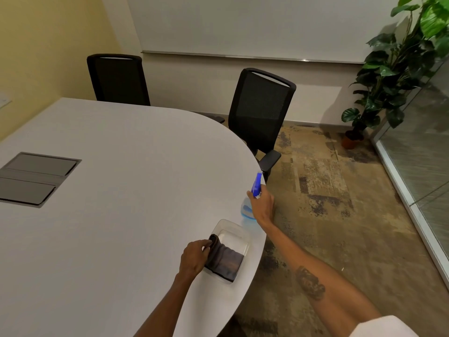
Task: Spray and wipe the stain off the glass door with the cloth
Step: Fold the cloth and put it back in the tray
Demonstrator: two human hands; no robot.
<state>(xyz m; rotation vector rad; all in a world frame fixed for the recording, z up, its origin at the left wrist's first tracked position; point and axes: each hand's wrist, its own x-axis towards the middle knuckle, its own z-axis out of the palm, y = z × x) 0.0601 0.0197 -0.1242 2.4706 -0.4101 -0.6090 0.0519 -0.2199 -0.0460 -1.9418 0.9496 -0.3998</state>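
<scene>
A folded dark grey cloth (226,262) lies on a white rectangular tray (230,228) near the table's right edge. My left hand (194,256) grips the cloth's near left end, fingers curled round its fold. Just beyond the tray stands a spray bottle (247,210) with a clear body and a blue trigger head. My right hand (262,205) is wrapped round the bottle's neck. The glass door (422,147) runs along the right side of the room, a few steps away; no stain shows on it from here.
The white oval table (109,190) has a grey cable hatch (34,178) at its left. Two black mesh chairs (261,110) stand at the far side. A potted plant (388,76) fills the far right corner beside the glass. Patterned carpet (323,190) lies between table and door.
</scene>
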